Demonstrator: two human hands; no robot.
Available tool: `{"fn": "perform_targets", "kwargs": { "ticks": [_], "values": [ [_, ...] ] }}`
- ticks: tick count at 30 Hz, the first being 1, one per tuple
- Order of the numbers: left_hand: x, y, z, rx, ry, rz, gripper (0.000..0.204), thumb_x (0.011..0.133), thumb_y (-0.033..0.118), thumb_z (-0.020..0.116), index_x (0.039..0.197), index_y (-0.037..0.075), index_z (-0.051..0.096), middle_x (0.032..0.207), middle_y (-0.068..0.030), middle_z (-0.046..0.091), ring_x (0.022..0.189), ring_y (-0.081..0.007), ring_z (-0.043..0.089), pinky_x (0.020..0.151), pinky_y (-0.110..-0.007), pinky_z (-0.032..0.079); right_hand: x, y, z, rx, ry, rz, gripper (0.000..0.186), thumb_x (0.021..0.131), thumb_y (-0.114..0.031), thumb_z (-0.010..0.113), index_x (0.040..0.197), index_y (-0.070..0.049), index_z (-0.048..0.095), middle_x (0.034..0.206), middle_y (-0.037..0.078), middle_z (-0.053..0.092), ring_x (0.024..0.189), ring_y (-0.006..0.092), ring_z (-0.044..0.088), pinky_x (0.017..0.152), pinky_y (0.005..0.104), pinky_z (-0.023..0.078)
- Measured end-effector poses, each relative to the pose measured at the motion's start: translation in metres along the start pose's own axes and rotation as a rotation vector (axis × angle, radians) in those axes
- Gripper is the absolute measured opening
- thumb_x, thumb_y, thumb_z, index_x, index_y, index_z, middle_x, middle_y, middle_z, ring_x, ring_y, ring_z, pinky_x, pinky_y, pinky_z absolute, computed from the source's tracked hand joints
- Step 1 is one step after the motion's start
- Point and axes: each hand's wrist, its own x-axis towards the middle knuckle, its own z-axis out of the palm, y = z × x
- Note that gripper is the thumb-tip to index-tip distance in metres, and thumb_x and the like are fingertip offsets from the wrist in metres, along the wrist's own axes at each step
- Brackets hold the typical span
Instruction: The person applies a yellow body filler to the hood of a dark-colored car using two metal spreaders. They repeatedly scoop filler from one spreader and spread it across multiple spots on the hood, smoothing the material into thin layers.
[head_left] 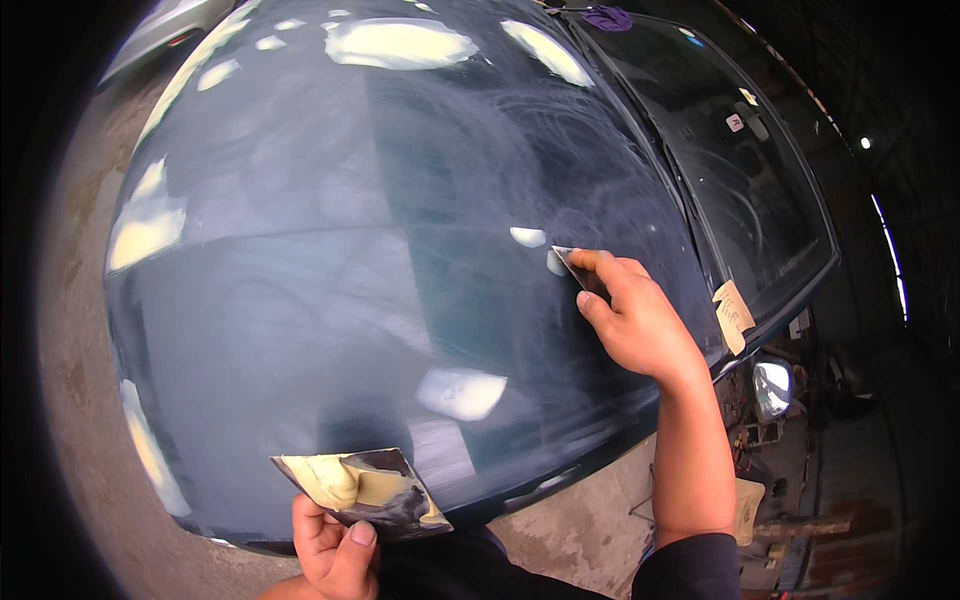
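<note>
Car hood (pixel 300 310): dark blue-grey with hazy swirl marks; fills most of the frame and bears scattered pale patches.

Windshield (pixel 715 165): upper right, beyond the hood's rear edge.

Pale oblong patch (pixel 400 43): top centre, on the hood.

Flat plate (pixel 395 525): lower left of centre, over the hood's near edge; held face up, probably so its load stays put and within reach.

Right hand (pixel 640 315): right of centre, pinching a spreader between thumb and fingers; the grip near one end seems meant to free the working edge.

Left hand (pixel 335 550): bottom left of centre, pinching the plate's near edge, thumb on top, presumably to leave the surface clear.

Cream paste (pixel 325 480): mounded on the plate's left part.

Spreader (pixel 573 266): thin, dark, tilted, beside a small pale spot (pixel 555 264); contact cannot be told.
</note>
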Motion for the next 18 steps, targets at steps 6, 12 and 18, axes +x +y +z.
{"fn": "perform_targets", "kwargs": {
  "ticks": [6, 12, 18],
  "values": [
    [0.0, 0.001, 0.004, 0.029, 0.012, -0.019, 0.058, 0.092, 0.003, 0.058, 0.145, -0.002, 0.035, 0.136, -0.0163, 0.056, 0.123, -0.0242, 0.058, 0.109, -0.04, 0.044, -0.009, 0.005, 0.023, -0.143, 0.071, -0.042, 0.043, 0.096, -0.013, 0.057, 0.137, -0.005, 0.058, 0.14, 0.015, 0.062, 0.135, 0.0338, 0.052, 0.105, 0.0512, 0.045],
    [0.0, 0.002, 0.001, 0.03, 0.006, -0.015, 0.058, 0.093, 0.003, 0.058, 0.146, -0.002, 0.035, 0.138, -0.0158, 0.055, 0.124, -0.0241, 0.057, 0.109, -0.041, 0.044, -0.025, 0.003, 0.018, -0.074, 0.022, -0.091, 0.041, 0.093, -0.012, 0.057, 0.134, -0.004, 0.06, 0.135, 0.016, 0.065, 0.133, 0.035, 0.054, 0.104, 0.0505, 0.045],
    [0.002, 0.004, 0.002, 0.024, -0.014, -0.021, 0.058, 0.093, 0.003, 0.058, 0.147, -0.001, 0.034, 0.138, -0.0153, 0.055, 0.124, -0.0239, 0.057, 0.11, -0.04, 0.043, -0.002, 0.004, -0.001, -0.035, 0.06, -0.001, 0.037, 0.095, -0.013, 0.055, 0.131, -0.005, 0.06, 0.127, 0.017, 0.068, 0.129, 0.0364, 0.056, 0.105, 0.0497, 0.044]
  ]
}}
